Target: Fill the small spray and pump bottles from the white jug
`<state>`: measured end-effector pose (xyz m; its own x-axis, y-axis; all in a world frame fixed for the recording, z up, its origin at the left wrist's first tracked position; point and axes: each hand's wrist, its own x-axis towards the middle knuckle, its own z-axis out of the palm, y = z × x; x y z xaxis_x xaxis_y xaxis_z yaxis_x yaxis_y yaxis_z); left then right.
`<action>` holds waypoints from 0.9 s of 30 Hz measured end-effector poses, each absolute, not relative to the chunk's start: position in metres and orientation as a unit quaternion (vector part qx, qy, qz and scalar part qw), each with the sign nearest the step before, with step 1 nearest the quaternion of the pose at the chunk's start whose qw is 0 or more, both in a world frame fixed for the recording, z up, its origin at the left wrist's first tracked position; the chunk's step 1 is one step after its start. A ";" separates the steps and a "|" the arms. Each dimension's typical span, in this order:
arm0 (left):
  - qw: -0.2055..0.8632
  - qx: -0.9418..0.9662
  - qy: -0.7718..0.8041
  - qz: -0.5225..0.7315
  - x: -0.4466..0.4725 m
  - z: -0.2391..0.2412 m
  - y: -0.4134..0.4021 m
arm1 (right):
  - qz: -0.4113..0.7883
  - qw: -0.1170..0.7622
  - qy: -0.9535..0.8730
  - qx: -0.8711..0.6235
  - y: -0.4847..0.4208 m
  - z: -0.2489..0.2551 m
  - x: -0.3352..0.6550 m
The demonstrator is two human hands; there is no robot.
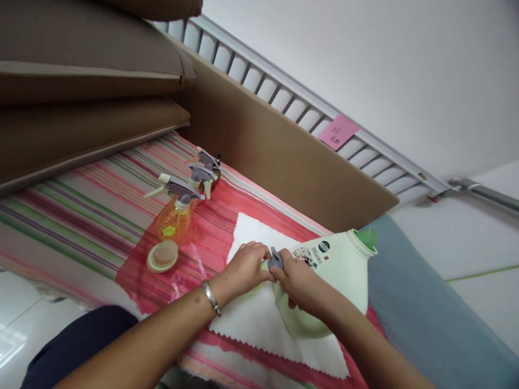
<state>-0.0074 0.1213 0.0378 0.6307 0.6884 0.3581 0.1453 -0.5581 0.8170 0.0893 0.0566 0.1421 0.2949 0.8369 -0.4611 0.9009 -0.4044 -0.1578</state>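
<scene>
- Hands together: my left hand (243,267) and right hand (299,283) meet knuckle to knuckle over a small grey trigger piece (275,259). Both close on it with curled fingers, and the right palm also lies across the body of the pale green jug (344,265).
- Jug: it lies on its side on the white cloth (259,319), its green-capped neck pointing away from me to the right. The grey piece sits at its near end, just where the two hands touch.
- Step, as I judge it: fitting or working loose that grey piece at the jug. I cannot tell which, since my fingers hide the joint.
- Next move, as I read it, calls for a steady hold from the right hand so the jug does not roll. The left hand needs a small, controlled twist or pull, keeping everything over the cloth in case of drips.
- Further out to the left, a spray bottle of orange liquid (176,216) stands on the striped cover (81,216), with a round lid (162,255) lying just in front of it.
- Two more spray bottles (206,172) stand behind it, near the brown board (284,162).
- A pink note (338,131) sticks to the railing beyond.
</scene>
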 end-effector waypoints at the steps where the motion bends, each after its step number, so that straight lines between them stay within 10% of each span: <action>1: 0.402 0.815 0.247 0.337 -0.009 0.037 0.123 | -0.239 0.073 0.543 0.802 0.056 0.143 0.088; 27: 0.513 0.796 0.159 0.279 -0.020 0.032 0.135 | -0.239 0.109 0.581 0.770 0.061 0.147 0.085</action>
